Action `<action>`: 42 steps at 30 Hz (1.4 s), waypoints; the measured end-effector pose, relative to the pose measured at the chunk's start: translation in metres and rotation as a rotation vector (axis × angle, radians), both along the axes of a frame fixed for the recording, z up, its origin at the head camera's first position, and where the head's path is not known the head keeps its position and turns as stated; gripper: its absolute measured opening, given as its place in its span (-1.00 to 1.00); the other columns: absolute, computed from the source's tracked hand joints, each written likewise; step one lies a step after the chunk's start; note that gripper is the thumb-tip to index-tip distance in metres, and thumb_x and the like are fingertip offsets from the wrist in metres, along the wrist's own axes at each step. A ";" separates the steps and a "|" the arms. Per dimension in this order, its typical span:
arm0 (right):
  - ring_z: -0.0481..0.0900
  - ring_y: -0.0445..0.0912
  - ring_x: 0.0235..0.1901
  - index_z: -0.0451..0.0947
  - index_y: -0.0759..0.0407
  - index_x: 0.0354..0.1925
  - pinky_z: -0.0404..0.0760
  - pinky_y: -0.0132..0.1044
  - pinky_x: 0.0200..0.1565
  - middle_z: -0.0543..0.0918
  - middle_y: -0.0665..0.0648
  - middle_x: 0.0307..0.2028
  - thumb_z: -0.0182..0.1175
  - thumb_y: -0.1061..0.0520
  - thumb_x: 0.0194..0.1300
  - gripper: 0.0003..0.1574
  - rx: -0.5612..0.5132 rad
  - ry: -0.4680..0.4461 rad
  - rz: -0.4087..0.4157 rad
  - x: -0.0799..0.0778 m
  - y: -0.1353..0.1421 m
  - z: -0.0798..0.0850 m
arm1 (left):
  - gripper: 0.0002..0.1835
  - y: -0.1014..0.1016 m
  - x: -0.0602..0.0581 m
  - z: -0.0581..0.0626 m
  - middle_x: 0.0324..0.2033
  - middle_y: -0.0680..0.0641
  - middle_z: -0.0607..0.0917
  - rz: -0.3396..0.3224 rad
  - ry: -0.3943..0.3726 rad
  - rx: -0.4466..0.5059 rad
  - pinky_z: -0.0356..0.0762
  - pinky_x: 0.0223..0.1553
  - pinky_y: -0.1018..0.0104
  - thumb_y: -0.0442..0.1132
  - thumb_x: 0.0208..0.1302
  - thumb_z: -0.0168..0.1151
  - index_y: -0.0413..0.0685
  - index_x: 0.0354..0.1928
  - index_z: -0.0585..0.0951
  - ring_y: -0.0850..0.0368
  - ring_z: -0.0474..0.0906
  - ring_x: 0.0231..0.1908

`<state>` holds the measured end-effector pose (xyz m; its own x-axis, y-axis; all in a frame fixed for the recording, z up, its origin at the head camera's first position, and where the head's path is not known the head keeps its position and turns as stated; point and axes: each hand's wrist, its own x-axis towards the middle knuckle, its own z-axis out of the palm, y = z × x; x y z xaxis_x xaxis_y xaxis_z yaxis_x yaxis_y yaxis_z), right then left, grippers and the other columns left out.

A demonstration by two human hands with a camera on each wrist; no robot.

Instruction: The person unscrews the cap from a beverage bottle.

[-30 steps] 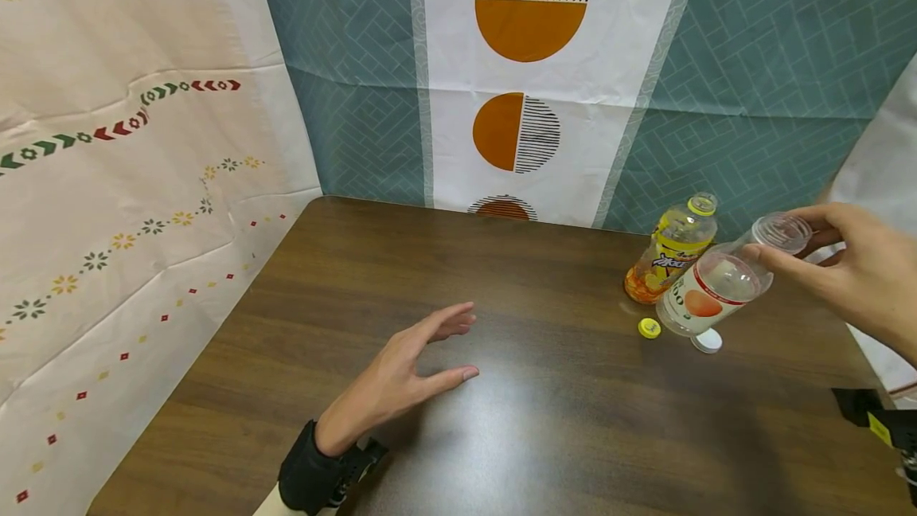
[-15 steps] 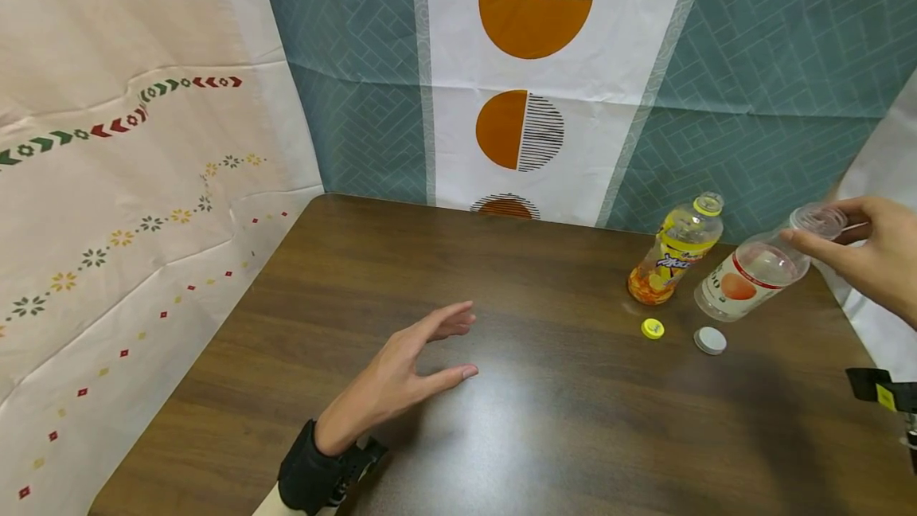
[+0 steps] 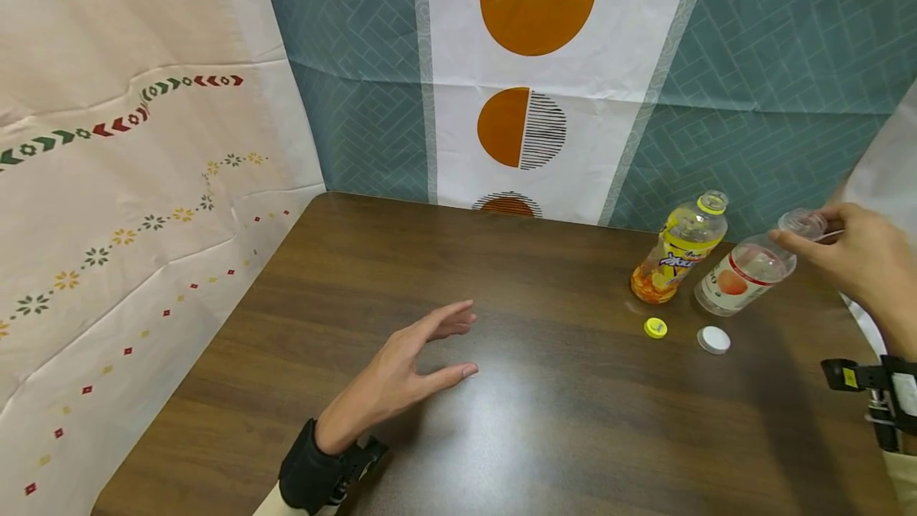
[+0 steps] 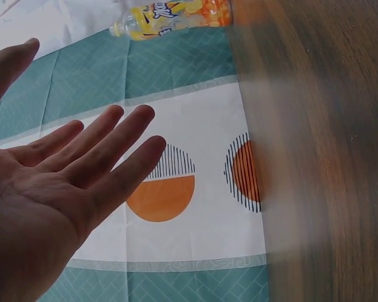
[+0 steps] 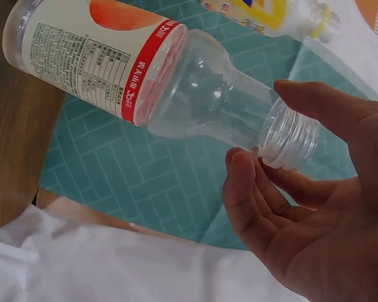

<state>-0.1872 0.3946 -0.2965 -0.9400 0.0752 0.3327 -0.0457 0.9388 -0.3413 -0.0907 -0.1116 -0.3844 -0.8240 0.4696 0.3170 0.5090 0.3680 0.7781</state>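
My right hand (image 3: 863, 249) pinches a clear plastic bottle (image 3: 747, 273) at its threaded, capless neck, thumb on one side and fingertips on the other. This bottle has a white label with a peach picture and a red band; it looks upright at the table's far right. Just left of it stands an uncapped bottle with a yellow label (image 3: 677, 252), with some orange colour low down. In the right wrist view, the neck of the peach-label bottle (image 5: 201, 94) lies between thumb and fingers. My left hand (image 3: 401, 365) holds nothing, its fingers extended and thumb spread.
A yellow cap (image 3: 655, 328) and a white cap (image 3: 714, 339) lie on the brown wooden table (image 3: 559, 404) in front of the bottles. A patterned teal-and-white cloth (image 3: 372, 102) hangs behind the table. Another pale cloth (image 3: 165, 205) hangs along the left side.
My right hand has carried the peach-label bottle rightward, away from above the white cap, then slightly back left beside the yellow-label bottle. The left hand has not moved.
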 end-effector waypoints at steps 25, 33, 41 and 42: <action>0.48 0.40 -0.36 0.38 0.64 -0.13 0.36 0.06 -0.49 0.53 0.65 -0.33 0.26 -0.04 0.19 -0.30 -0.026 -0.028 0.011 -0.004 0.001 -0.016 | -0.28 0.006 0.009 0.023 0.14 0.02 0.53 -0.025 -0.011 0.027 0.45 0.07 0.05 -0.18 0.20 0.31 0.14 0.37 0.23 0.05 0.48 0.07; 0.50 0.39 -0.38 0.41 0.65 -0.16 0.38 -0.05 -0.58 0.54 0.65 -0.35 0.24 -0.07 0.21 -0.28 -0.030 -0.064 0.033 -0.009 0.001 -0.018 | -0.27 0.001 0.001 0.006 0.15 0.21 0.50 -0.017 -0.021 -0.004 0.44 0.09 0.13 0.03 0.20 0.26 0.33 0.38 0.19 0.16 0.46 0.09; 0.49 0.43 -0.33 0.41 0.67 -0.17 0.42 0.10 -0.47 0.54 0.66 -0.31 0.22 -0.09 0.23 -0.27 -0.038 -0.079 0.036 -0.008 0.002 -0.022 | -0.27 0.001 0.001 0.006 0.17 0.20 0.48 -0.027 -0.020 -0.006 0.45 0.09 0.13 0.01 0.21 0.27 0.31 0.38 0.18 0.16 0.45 0.10; 0.49 0.43 -0.32 0.41 0.67 -0.16 0.41 0.14 -0.44 0.54 0.66 -0.29 0.21 -0.10 0.23 -0.25 -0.038 -0.084 0.034 -0.008 0.002 -0.022 | -0.27 0.001 0.002 0.006 0.17 0.20 0.49 -0.025 -0.020 -0.006 0.45 0.09 0.13 0.01 0.20 0.27 0.31 0.38 0.18 0.16 0.46 0.09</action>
<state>-0.1953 0.3962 -0.3184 -0.9667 0.0536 0.2502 -0.0472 0.9237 -0.3803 -0.0891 -0.1102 -0.3786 -0.8183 0.4918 0.2975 0.5023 0.3603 0.7861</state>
